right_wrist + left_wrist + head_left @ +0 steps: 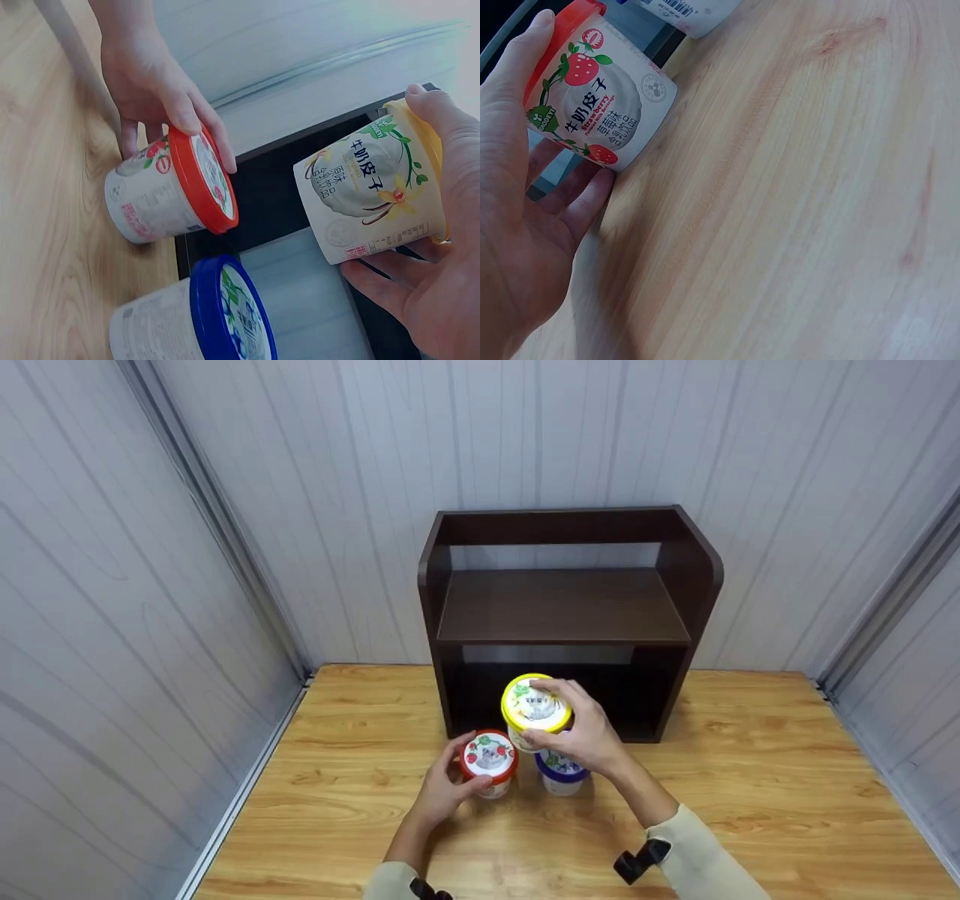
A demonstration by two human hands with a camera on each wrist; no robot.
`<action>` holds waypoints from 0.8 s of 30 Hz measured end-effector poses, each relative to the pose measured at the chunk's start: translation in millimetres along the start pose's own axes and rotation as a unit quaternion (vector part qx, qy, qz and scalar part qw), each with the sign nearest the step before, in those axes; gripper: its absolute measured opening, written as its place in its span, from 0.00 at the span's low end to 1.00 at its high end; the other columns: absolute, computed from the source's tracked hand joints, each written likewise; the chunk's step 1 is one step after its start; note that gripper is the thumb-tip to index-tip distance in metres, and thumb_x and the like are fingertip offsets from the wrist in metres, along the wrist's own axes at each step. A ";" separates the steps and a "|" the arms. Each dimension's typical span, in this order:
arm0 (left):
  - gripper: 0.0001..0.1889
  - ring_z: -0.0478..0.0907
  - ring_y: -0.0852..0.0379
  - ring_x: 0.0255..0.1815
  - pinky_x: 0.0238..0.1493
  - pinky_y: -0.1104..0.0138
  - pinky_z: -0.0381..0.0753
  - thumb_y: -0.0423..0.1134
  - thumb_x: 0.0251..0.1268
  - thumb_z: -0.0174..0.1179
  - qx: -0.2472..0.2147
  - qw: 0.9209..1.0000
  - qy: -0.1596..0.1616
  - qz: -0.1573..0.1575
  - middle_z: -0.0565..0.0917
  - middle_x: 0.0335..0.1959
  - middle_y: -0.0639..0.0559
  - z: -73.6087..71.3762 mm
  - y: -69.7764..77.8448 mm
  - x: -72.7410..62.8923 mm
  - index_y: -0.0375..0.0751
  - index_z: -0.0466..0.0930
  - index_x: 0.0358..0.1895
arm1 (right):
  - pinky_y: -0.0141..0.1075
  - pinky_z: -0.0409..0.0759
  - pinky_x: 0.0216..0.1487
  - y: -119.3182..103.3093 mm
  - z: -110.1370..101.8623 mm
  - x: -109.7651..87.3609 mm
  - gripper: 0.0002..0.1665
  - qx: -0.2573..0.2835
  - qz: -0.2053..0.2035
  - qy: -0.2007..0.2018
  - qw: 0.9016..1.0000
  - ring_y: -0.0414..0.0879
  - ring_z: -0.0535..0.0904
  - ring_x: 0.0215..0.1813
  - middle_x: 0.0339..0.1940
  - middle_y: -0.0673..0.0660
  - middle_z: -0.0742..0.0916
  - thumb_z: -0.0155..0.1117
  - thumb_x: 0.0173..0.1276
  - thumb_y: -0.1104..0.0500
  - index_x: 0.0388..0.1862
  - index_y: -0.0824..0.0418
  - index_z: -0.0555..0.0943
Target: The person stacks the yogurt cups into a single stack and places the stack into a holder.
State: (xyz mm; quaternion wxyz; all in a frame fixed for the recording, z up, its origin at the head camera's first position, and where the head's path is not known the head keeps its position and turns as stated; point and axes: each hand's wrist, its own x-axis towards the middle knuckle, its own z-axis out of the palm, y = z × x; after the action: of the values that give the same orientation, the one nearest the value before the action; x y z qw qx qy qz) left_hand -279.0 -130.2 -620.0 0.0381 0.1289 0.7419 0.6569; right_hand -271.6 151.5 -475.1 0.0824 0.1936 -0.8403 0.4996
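In the head view, my right hand (589, 731) grips a white tub with a yellow lid (534, 703), held up above the table in front of the shelf. Vanilla flowers are printed on that yellow-lidded tub (371, 187) in the right wrist view. My left hand (442, 787) holds the strawberry tub with a red lid (489, 754), thumb and fingers around its sides; this tub (604, 97) stands on the table. Between them and partly behind my right hand, a blue-lidded tub (562, 781) stands on the table with no hand on it.
A dark brown two-tier shelf (562, 604) stands at the back of the wooden table (360, 780), just beyond the tubs. Pale panelled walls (375, 450) enclose the table behind and at both sides.
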 end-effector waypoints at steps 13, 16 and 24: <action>0.44 0.83 0.47 0.68 0.66 0.72 0.83 0.36 0.72 0.79 -0.001 1.000 -0.009 0.002 0.78 0.74 0.31 -0.1 1.2 0.1 0.41 0.66 0.87 | 0.32 0.82 0.63 1.7 20.0 4.2 0.42 0.031 -0.019 0.000 0.999 0.48 0.80 0.62 0.66 0.60 0.86 0.90 0.63 0.52 0.75 0.51 0.84; 0.44 0.83 0.47 0.68 0.67 0.70 0.83 0.37 0.73 0.78 0.000 1.000 -0.012 -0.001 0.78 0.74 0.31 0.2 1.4 -0.1 0.42 0.66 0.87 | 0.32 0.82 0.63 1.5 25.3 4.8 0.42 0.036 -0.022 -0.004 0.999 0.48 0.80 0.62 0.65 0.60 0.86 0.90 0.63 0.52 0.75 0.51 0.84; 0.42 0.83 0.44 0.70 0.72 0.61 0.84 0.37 0.74 0.78 0.006 1.000 -0.011 0.005 0.79 0.74 0.33 -0.5 1.2 0.7 0.42 0.66 0.86 | 0.34 0.83 0.63 0.3 37.0 7.2 0.41 0.039 -0.037 -0.015 0.998 0.49 0.81 0.62 0.66 0.60 0.86 0.89 0.64 0.51 0.75 0.52 0.83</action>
State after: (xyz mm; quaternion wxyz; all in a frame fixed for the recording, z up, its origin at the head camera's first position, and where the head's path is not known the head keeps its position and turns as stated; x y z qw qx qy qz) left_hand -279.6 -130.4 -618.7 0.0424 0.1398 0.7449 0.6510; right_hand -276.3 117.6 -491.0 0.0808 0.2355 -0.8133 0.5259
